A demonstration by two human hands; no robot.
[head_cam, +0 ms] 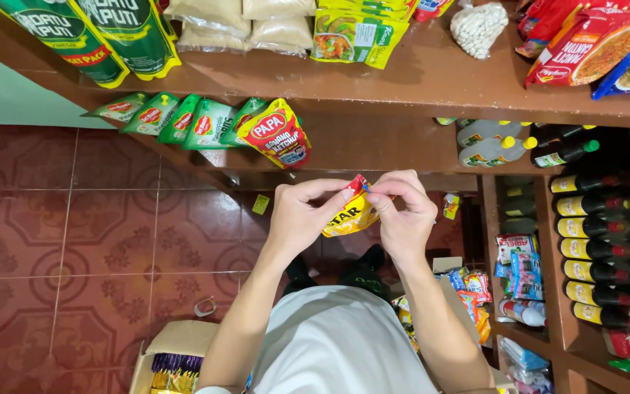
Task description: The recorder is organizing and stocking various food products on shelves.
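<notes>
At nine o'clock of the view lay red patterned floor tiles (74, 241), and at seven o'clock an open cardboard box (173, 357) sat on them, flaps up, so its packets could be lifted straight out. Above, at eleven o'clock, green pouches (176, 120) and one red-and-yellow pouch (277, 133) lay in a row along the edge of a brown shelf (373, 149), faces out for reading.

At the centre, the left hand (302, 217) pinched the top corner of a small yellow sachet (350, 215) between thumb and forefinger, the other fingers curled. The right hand (402, 215), at three o'clock of the sachet, pinched the same top edge, so the two grips met at its red corner, probably to tear or separate it. The sachet hung below the fingertips, glossy yellow, slightly crumpled, with dark lettering and a red top.

At three o'clock, dark bottles (596, 241) with yellow bands lay stacked on their sides in a compartment, caps outward.
</notes>
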